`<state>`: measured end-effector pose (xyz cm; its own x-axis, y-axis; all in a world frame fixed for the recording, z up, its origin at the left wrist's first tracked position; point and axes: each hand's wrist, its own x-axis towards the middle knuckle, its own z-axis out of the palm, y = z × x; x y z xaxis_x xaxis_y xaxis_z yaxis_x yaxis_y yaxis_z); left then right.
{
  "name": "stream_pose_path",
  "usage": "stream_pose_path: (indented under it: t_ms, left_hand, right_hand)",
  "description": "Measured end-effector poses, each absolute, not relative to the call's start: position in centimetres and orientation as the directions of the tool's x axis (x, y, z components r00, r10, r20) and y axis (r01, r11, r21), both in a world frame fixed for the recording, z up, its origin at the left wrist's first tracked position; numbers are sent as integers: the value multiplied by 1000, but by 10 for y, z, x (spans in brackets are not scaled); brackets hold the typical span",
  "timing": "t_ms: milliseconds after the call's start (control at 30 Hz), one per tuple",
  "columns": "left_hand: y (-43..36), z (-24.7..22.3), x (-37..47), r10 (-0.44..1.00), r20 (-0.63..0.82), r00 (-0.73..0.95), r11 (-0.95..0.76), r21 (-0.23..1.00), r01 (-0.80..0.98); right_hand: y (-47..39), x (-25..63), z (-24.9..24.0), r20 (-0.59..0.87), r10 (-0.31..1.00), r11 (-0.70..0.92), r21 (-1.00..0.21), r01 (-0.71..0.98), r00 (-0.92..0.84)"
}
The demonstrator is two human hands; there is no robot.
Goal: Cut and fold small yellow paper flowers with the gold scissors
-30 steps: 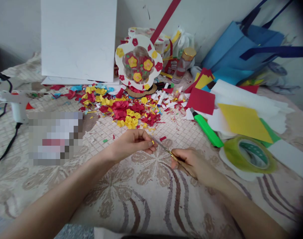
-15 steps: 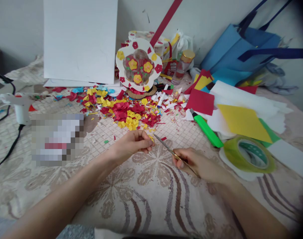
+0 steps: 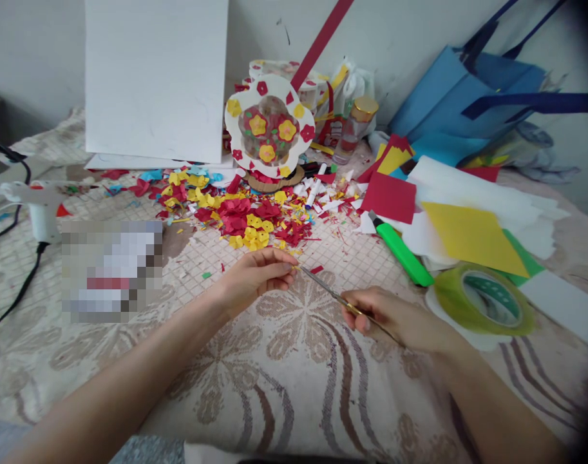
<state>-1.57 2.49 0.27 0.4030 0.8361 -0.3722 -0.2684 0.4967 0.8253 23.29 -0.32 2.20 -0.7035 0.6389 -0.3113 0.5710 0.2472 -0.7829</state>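
Between thumb and fingers, my left hand (image 3: 261, 274) pinches a small piece of yellow paper (image 3: 296, 267), mostly hidden by the fingertips. My right hand (image 3: 388, 316) grips a pair of tweezers or slim scissors with a gold middle part (image 3: 325, 287); the exact kind is hard to make out. Its thin metal tip points left and meets the yellow paper at my left fingertips. Just beyond my hands lies a pile of red paper flowers (image 3: 236, 216) and yellow paper flowers (image 3: 256, 235) among tiny scraps.
A flower-shaped white frame (image 3: 233, 145) stands behind the pile. To the right are a green utility knife (image 3: 402, 253), a tape roll (image 3: 528, 316), yellow paper (image 3: 472, 238) and a blue bag (image 3: 433, 96). A glue gun (image 3: 40, 209) stands at left; a white board (image 3: 156, 77) leans behind.
The metal tip now touches the yellow paper, where before it pointed a little above. My right hand has shifted slightly right and the left hand has turned a little.
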Motion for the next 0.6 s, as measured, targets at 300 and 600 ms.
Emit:
stream_pose_path:
  t_ms: [300,600]
  left_hand:
    - [28,3,-15,808,-456,372,559,793,-241]
    - [27,1,-14,785,-477,395,579,792,-193]
  right_hand:
    - [-4,230,19,-333,664,305,-697,649,-670]
    - [-2,226,18,-369,659,311,-660,684,-655]
